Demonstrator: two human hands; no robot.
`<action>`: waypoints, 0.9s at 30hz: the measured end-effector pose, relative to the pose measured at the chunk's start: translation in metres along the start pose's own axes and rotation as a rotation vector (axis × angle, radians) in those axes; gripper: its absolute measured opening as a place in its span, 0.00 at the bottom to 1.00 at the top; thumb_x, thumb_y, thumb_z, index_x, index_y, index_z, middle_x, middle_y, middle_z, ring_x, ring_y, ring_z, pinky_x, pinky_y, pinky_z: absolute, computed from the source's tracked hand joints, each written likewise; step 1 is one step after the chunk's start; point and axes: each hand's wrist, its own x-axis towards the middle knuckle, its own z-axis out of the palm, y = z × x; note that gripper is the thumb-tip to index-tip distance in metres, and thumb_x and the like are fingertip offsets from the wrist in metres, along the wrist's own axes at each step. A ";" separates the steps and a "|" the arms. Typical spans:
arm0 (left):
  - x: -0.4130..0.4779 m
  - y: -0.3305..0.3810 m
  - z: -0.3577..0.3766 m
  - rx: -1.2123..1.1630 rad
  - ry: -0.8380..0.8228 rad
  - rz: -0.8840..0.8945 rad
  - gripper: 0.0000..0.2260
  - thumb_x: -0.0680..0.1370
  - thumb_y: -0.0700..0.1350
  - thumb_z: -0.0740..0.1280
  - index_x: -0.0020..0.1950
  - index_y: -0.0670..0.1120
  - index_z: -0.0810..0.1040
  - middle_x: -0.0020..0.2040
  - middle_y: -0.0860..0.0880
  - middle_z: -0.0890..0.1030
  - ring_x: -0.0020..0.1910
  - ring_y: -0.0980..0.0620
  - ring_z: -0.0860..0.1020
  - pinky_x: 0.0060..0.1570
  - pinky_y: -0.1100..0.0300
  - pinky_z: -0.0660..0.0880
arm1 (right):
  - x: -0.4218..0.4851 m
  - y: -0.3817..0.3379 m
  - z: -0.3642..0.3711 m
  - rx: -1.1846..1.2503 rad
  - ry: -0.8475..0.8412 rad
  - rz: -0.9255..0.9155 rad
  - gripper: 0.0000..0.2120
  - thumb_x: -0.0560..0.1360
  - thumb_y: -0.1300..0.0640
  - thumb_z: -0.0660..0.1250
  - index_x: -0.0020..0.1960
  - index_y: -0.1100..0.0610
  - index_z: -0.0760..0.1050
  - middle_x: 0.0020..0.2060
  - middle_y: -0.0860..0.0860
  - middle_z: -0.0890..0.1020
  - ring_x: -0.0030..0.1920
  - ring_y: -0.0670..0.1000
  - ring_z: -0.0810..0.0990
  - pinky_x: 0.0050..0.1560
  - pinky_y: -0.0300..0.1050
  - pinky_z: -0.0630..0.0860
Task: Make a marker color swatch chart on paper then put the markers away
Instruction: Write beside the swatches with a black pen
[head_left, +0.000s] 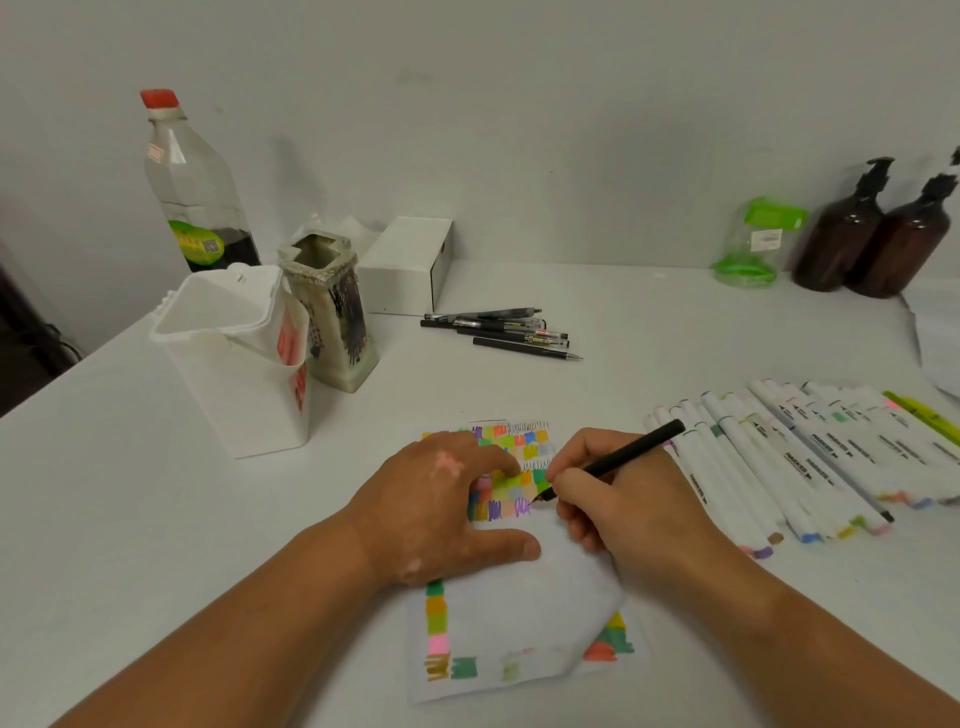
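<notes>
Black matte pen (626, 457) pinched in right hand (618, 506), left hand (441, 512) flat on paper (519, 603)

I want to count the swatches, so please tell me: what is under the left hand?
The left hand lies flat on the swatch paper. Coloured swatches show past its fingers and near its wrist; whatever is drawn beneath the palm is covered.

paper (519, 613): white sheet, flat, near-right corner curled up, colour swatches (511, 447) at far end and along left and near edges | markers (810, 457): white barrels, coloured end caps, side by side, right of paper | pen (623, 457): black, tilted, tip on paper, gripped by right hand (618, 514)
</notes>
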 end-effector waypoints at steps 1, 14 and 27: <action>0.000 0.000 0.000 0.001 -0.003 -0.002 0.36 0.66 0.78 0.62 0.68 0.62 0.72 0.49 0.64 0.72 0.48 0.60 0.72 0.48 0.66 0.68 | 0.000 0.000 0.001 -0.027 0.012 0.000 0.08 0.73 0.63 0.69 0.38 0.52 0.82 0.29 0.53 0.83 0.27 0.47 0.80 0.29 0.36 0.75; 0.000 -0.001 0.001 0.031 -0.030 -0.006 0.35 0.66 0.79 0.60 0.69 0.63 0.71 0.49 0.62 0.71 0.49 0.58 0.71 0.48 0.65 0.68 | -0.001 -0.002 -0.001 -0.138 0.004 -0.003 0.06 0.71 0.60 0.72 0.37 0.51 0.81 0.28 0.48 0.82 0.26 0.42 0.78 0.26 0.32 0.71; 0.001 -0.002 0.002 0.013 -0.032 -0.017 0.36 0.65 0.79 0.61 0.68 0.64 0.70 0.53 0.62 0.75 0.51 0.59 0.73 0.51 0.65 0.70 | 0.001 0.001 0.000 -0.180 0.060 -0.002 0.05 0.71 0.57 0.71 0.37 0.51 0.80 0.29 0.45 0.81 0.28 0.40 0.77 0.27 0.31 0.70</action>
